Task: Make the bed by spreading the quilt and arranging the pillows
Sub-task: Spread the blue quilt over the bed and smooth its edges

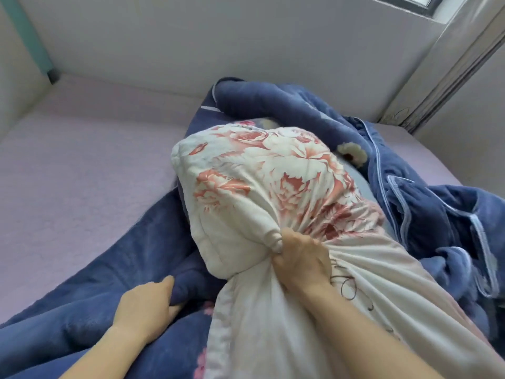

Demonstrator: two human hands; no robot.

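The right hand (299,262) has its fingers closed around a bunched floral quilt (262,181); the left hand (146,306), beside it, grips blue quilt (114,272).

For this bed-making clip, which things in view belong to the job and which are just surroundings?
Belongs to the job:
- white floral quilt, bunched in the right hand
- dark blue blanket, crumpled, with the left hand on it
- pink mattress cover, mostly bare

Just surroundings:
- wall
- window
- curtain

No pillow is clearly visible.
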